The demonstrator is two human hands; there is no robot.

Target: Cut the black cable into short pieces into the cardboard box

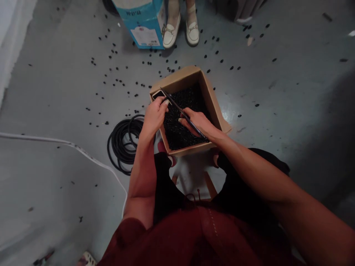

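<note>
The right hand [200,121] is gripping the tube [175,104], seemingly working its end; the left hand [154,113] is pinching something unclear. Next, steadying is probably mattering most.

From here I can't read the label [145,36] on the blue box [130,18], and its far end's cut off. Left hand [155,112] hides part of some pale-rimmed thing [158,94]; black bits [191,99] in the carton [212,99]? Too tiny to ID.
</note>
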